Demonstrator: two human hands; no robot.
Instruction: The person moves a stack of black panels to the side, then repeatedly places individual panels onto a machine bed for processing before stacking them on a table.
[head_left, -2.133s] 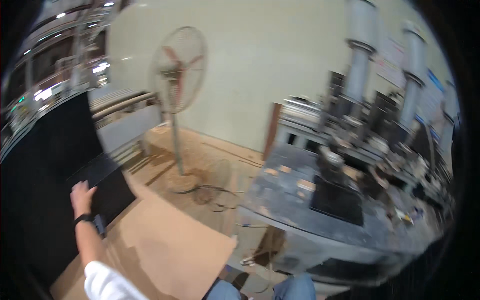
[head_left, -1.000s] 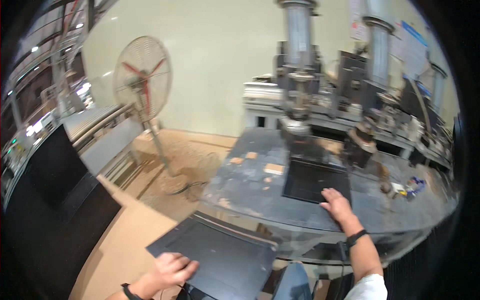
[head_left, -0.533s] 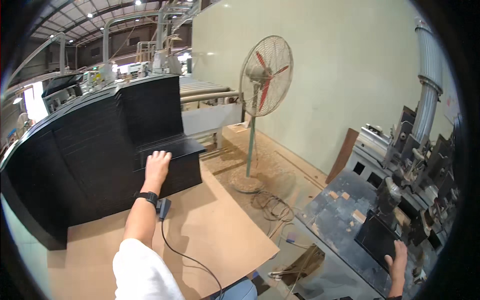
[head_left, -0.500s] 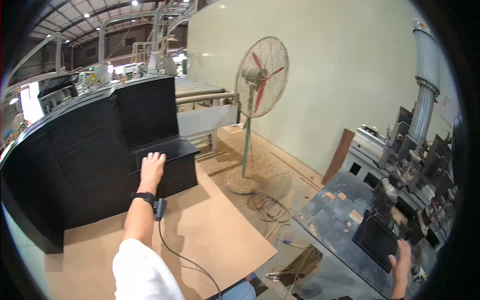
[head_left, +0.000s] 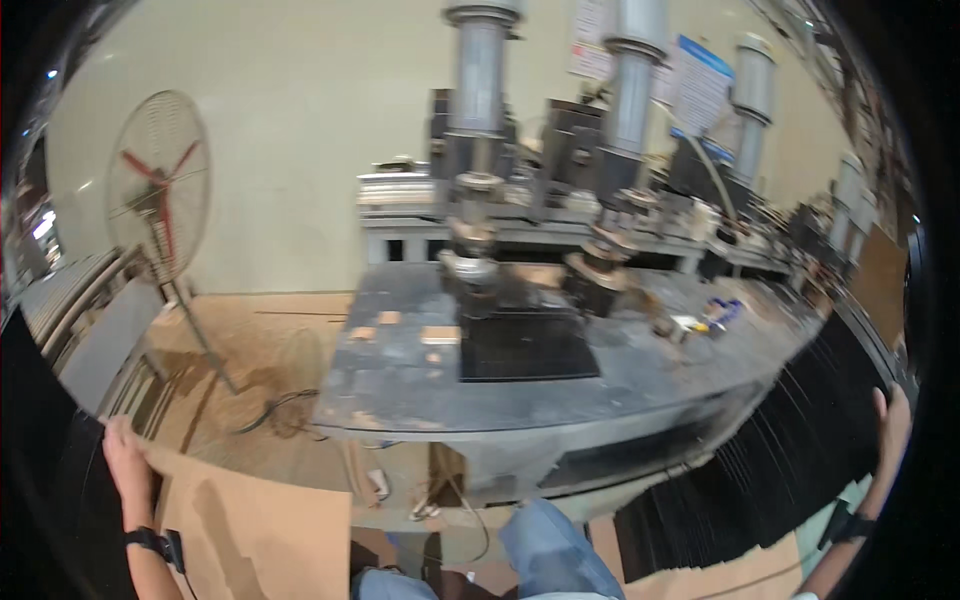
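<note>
At the far left my left hand point(head_left: 125, 458), wearing a black wrist band, is at the edge of a black stack of boards point(head_left: 50, 440). Its fingers are slightly blurred and look extended, with no grip visible. My right hand point(head_left: 893, 425) is at the far right, beside a long row of stacked black boards point(head_left: 760, 460). Its thumb stands apart from the fingers and nothing shows between them. Ahead, a black panel point(head_left: 528, 350) lies flat on the grey machine table point(head_left: 400, 405), its back edge under the machine heads; neither hand touches it.
Machine heads point(head_left: 475, 250) with grey hoses point(head_left: 480, 90) line the back of the table. Wood scraps point(head_left: 440, 334) lie on its left part. A tan board point(head_left: 260, 525) is at lower left. A caged fan point(head_left: 160, 190) stands by the wall, near cables point(head_left: 275, 410) on the floor.
The view has swung right, so the machine table is now in the middle and the fan at left. My right hand has moved away from the black panel to the right-hand stack.
</note>
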